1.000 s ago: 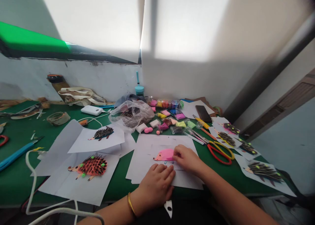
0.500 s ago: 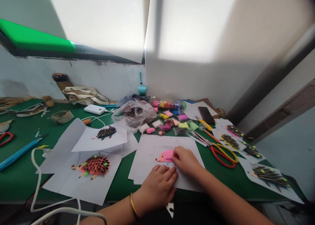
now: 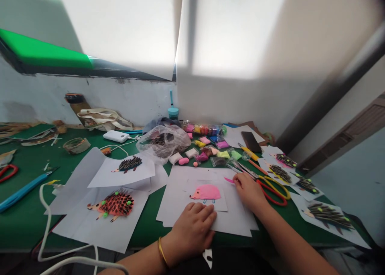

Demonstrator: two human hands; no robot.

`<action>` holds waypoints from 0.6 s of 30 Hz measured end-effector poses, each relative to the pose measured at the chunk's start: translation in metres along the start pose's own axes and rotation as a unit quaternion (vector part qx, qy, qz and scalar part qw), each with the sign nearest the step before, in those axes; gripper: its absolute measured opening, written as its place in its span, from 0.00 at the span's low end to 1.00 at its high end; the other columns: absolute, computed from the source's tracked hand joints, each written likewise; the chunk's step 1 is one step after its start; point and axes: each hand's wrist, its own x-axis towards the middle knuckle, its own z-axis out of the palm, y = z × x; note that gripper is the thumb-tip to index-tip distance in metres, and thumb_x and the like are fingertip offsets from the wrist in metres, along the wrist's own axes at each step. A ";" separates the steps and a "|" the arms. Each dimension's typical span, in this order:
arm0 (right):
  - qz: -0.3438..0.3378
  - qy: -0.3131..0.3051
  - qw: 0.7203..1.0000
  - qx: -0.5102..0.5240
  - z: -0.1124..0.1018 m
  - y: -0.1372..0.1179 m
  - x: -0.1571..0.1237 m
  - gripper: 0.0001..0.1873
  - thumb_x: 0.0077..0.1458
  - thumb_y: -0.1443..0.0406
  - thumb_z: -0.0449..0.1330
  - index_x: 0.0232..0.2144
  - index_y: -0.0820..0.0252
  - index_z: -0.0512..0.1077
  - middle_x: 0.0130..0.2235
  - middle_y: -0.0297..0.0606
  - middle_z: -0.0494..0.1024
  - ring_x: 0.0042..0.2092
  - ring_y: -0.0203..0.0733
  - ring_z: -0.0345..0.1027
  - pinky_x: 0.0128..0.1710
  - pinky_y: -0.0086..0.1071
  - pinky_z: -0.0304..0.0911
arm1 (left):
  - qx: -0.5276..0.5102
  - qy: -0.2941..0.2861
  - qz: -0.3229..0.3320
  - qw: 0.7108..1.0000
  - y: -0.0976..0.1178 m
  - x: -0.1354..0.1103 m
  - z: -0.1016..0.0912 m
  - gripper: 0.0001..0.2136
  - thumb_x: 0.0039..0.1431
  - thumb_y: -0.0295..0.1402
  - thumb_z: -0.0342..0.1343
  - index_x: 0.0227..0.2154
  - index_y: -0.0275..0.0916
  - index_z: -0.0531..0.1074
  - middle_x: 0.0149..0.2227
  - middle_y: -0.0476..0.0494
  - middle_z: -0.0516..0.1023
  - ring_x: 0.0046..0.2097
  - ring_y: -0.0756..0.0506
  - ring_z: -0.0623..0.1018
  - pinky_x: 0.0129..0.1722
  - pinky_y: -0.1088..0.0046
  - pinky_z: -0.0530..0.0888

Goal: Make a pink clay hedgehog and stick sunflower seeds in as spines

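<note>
A pink clay hedgehog [image 3: 207, 192] with a pale face lies on a small white sheet [image 3: 223, 207], its legs drawn in blue outline. That sheet rests on larger white papers [image 3: 174, 187]. My left hand [image 3: 194, 223] lies flat over the sheet's lower edge, just below the hedgehog, fingers stretched. To the right of the hedgehog, my right hand [image 3: 249, 190] is closed on a thin pink clay-modelling tool [image 3: 229, 180], whose pointed end sticks out leftward. Most of the tool is hidden by the fingers.
Finished hedgehog pictures lie left [image 3: 116, 203] and right [image 3: 329, 215]. Scissors [image 3: 275, 191] with red and yellow handles sit by my right hand. Clay packets [image 3: 222, 144] and a plastic bag [image 3: 164, 142] are behind the papers. A white cable [image 3: 45, 227] runs at left.
My right hand has moved right, off the hedgehog, uncovering its whole pink body. The pink tool now shows in its fingers. My left hand has stayed in place.
</note>
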 end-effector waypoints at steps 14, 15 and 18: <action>-0.210 0.017 0.978 -0.011 0.011 -0.037 -0.044 0.12 0.60 0.61 0.57 0.43 0.45 0.78 0.51 0.36 0.78 0.55 0.50 0.64 0.58 0.48 0.51 | -0.005 -0.007 -0.017 1.000 0.002 0.001 -0.004 0.21 0.60 0.41 0.55 0.55 0.43 0.66 0.56 0.43 0.71 0.50 0.41 0.70 0.51 0.59 0.67; -0.205 0.014 0.979 -0.007 0.012 -0.036 -0.044 0.12 0.60 0.61 0.57 0.44 0.45 0.78 0.50 0.37 0.78 0.54 0.50 0.65 0.57 0.48 0.52 | -0.007 -0.008 -0.018 1.000 0.002 0.001 -0.005 0.21 0.60 0.41 0.55 0.55 0.43 0.66 0.56 0.43 0.71 0.50 0.41 0.70 0.51 0.59 0.67; -0.194 0.005 0.981 -0.005 0.014 -0.034 -0.043 0.16 0.60 0.60 0.57 0.49 0.48 0.75 0.51 0.40 0.77 0.54 0.50 0.65 0.58 0.48 0.53 | -0.018 -0.009 -0.018 1.000 0.002 0.001 -0.005 0.21 0.61 0.40 0.55 0.56 0.43 0.65 0.57 0.43 0.71 0.50 0.40 0.70 0.51 0.58 0.67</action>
